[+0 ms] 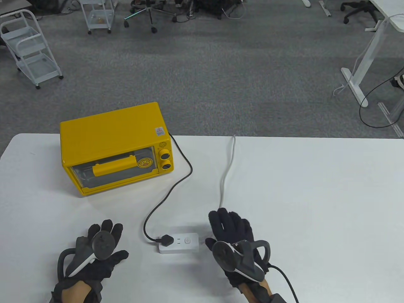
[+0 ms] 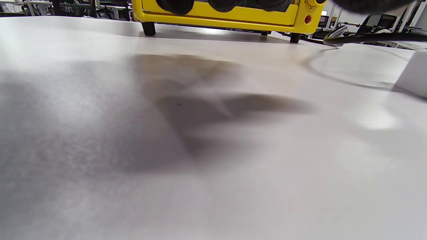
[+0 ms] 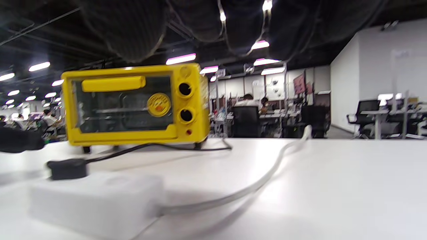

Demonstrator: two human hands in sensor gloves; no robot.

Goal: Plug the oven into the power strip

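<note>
A yellow toaster oven (image 1: 115,146) stands at the back left of the white table (image 1: 315,205). Its black cord (image 1: 172,189) curves to a black plug (image 1: 166,240) seated in the left end of the white power strip (image 1: 179,243). My left hand (image 1: 99,252) lies flat and empty on the table, left of the strip. My right hand (image 1: 233,235) lies flat and empty just right of the strip, over its white cable. In the right wrist view the oven (image 3: 135,105), plug (image 3: 67,168) and strip (image 3: 96,200) show. The left wrist view shows the oven's base (image 2: 220,15).
The strip's white cable (image 1: 227,170) runs from under my right hand to the table's far edge. Beyond the table lie grey carpet, white carts (image 1: 30,47) at the far left and a desk leg (image 1: 363,63) at the far right.
</note>
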